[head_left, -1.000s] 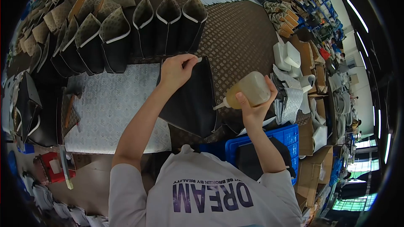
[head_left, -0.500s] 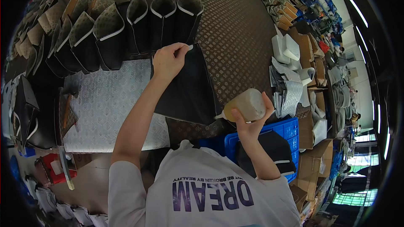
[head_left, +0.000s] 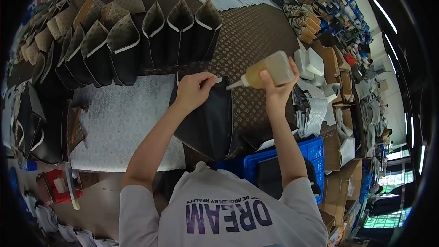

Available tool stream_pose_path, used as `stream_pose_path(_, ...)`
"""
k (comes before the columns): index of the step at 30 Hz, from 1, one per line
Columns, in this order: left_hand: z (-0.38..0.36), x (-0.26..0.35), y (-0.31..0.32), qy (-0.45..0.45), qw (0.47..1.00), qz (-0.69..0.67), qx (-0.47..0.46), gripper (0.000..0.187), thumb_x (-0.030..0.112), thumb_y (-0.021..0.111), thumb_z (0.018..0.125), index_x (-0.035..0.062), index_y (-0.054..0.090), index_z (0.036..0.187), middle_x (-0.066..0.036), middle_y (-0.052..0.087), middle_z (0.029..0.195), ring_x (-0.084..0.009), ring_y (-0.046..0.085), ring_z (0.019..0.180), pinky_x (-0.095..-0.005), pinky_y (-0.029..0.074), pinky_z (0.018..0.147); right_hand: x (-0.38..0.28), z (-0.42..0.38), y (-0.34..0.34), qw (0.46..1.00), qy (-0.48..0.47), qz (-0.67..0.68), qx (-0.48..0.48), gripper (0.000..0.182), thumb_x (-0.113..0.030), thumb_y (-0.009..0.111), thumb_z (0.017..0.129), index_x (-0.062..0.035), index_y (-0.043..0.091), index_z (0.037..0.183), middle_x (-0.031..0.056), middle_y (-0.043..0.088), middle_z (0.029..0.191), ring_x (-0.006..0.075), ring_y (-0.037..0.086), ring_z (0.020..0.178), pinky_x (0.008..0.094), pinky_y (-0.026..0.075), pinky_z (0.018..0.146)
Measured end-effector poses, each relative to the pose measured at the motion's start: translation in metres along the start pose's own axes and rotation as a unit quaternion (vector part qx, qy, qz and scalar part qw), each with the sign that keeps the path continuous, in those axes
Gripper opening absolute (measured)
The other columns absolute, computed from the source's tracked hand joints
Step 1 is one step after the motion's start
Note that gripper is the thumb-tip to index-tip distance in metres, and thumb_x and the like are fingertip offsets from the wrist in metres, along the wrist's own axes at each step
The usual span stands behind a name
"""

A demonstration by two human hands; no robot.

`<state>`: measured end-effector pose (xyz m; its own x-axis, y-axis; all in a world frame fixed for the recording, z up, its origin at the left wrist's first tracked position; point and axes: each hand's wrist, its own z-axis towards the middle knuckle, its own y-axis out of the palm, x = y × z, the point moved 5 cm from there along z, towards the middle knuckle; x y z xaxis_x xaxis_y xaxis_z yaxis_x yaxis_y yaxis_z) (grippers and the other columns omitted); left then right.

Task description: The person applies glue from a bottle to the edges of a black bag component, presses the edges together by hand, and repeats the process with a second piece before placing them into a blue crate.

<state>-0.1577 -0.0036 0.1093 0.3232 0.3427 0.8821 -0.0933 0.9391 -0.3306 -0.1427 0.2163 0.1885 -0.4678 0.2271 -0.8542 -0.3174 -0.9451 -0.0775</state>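
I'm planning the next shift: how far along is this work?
Done, by the look of it: the black bags standing open in rows, though I can't confirm they're finished. In hand: a black piece lying flat, its top edge pinched by the left hand; the right hand holds the bottle, nozzle near its side. Left: that piece isn't standing open yet; further bags can't be counted.

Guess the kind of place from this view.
Probably a bag-making workshop: rows of open black bags, a hammer on the patterned table, and cardboard boxes beside it.
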Motion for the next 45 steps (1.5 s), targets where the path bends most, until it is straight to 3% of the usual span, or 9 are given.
stream_pose_path(7,-0.002,-0.008,-0.001,0.006,1.0,0.012,0.002,0.017,0.026,0.065,0.084,0.0098,0.071,0.087,-0.008,0.063,0.064,-0.0207,0.06,0.054,-0.0317,0.044,0.051,0.01,0.022,0.009,0.995,0.026,0.091,0.037,0.089,-0.02,0.081,0.074,-0.0026,0.019,0.136,0.0138,0.036,0.128,0.0224,0.044,0.117,0.0344,0.039,0.1)
stream_pose_path(18,0.004,-0.005,-0.005,-0.017,0.998,0.047,0.044,0.016,0.024,0.064,0.084,0.0104,0.071,0.088,-0.008,0.064,0.067,-0.0216,0.061,0.057,-0.0314,0.046,0.054,-0.029,-0.05,0.006,0.984,-0.002,-0.08,-0.162,0.088,-0.014,0.082,0.07,-0.0045,0.024,0.135,0.0155,0.048,0.122,0.0231,0.053,0.11,0.0346,0.046,0.093)
stream_pose_path(23,0.012,-0.012,-0.012,-0.005,0.994,0.019,0.104,0.018,0.02,0.063,0.087,0.004,0.068,0.091,-0.007,0.063,0.064,-0.0109,0.056,0.055,-0.0253,0.042,0.053,-0.019,-0.086,-0.018,0.964,0.013,-0.191,-0.185,0.085,-0.014,0.082,0.07,-0.0054,0.027,0.134,0.0161,0.05,0.12,0.0245,0.055,0.109,0.0331,0.047,0.09)
stream_pose_path(25,0.014,-0.013,-0.006,-0.017,0.994,0.018,0.107,0.016,0.019,0.063,0.086,0.0054,0.069,0.089,-0.008,0.063,0.065,-0.0145,0.058,0.055,-0.0266,0.043,0.053,-0.011,-0.092,-0.03,0.97,0.019,-0.182,-0.163,0.084,-0.014,0.082,0.071,-0.0061,0.027,0.134,0.0156,0.05,0.12,0.0246,0.055,0.108,0.0337,0.047,0.09)
stream_pose_path(30,0.02,-0.006,0.032,0.009,0.996,-0.032,0.077,0.015,0.018,0.063,0.086,0.0037,0.068,0.088,-0.008,0.062,0.064,-0.0127,0.057,0.055,-0.0258,0.042,0.053,0.03,-0.104,-0.086,0.974,0.224,-0.014,-0.022,0.076,-0.014,0.078,0.075,-0.007,0.029,0.134,0.0139,0.052,0.116,0.0244,0.058,0.104,0.0359,0.049,0.088)
stream_pose_path(33,0.029,0.003,0.07,-0.002,0.994,-0.11,-0.025,0.018,0.016,0.06,0.088,-0.0003,0.067,0.09,-0.001,0.059,0.064,-0.0054,0.051,0.06,-0.0241,0.04,0.055,0.059,-0.126,-0.141,0.915,0.375,0.12,0.092,0.063,-0.025,0.073,0.081,-0.0075,0.038,0.13,0.0113,0.055,0.113,0.0232,0.059,0.103,0.0375,0.052,0.083)
stream_pose_path(35,0.038,0.013,0.1,-0.02,0.979,-0.165,-0.118,0.021,0.017,0.059,0.091,-0.0012,0.066,0.096,-0.001,0.063,0.073,-0.006,0.053,0.067,-0.0243,0.041,0.06,0.07,-0.144,-0.183,0.876,0.375,0.218,0.21,0.055,-0.04,0.066,0.084,-0.0106,0.045,0.126,0.0073,0.058,0.111,0.0222,0.06,0.103,0.0361,0.054,0.076)
stream_pose_path(40,0.102,0.055,0.135,-0.053,0.962,-0.143,-0.227,0.025,0.021,0.057,0.094,0.0001,0.064,0.105,0.004,0.057,0.083,-0.0039,0.048,0.073,-0.0221,0.038,0.065,0.073,-0.196,-0.284,0.792,0.268,0.325,0.442,0.054,-0.042,0.071,0.081,-0.0064,0.052,0.117,0.0096,0.061,0.109,0.0233,0.062,0.098,0.0343,0.055,0.076)
stream_pose_path(45,0.212,0.049,0.13,-0.04,0.983,-0.075,-0.161,0.033,0.031,0.055,0.095,0.0033,0.062,0.111,-0.003,0.061,0.091,-0.0132,0.056,0.083,-0.0303,0.044,0.076,0.048,-0.248,-0.324,0.74,0.198,0.291,0.573,0.052,-0.038,0.072,0.081,-0.0067,0.052,0.117,0.0102,0.059,0.111,0.0236,0.061,0.099,0.0344,0.055,0.076)
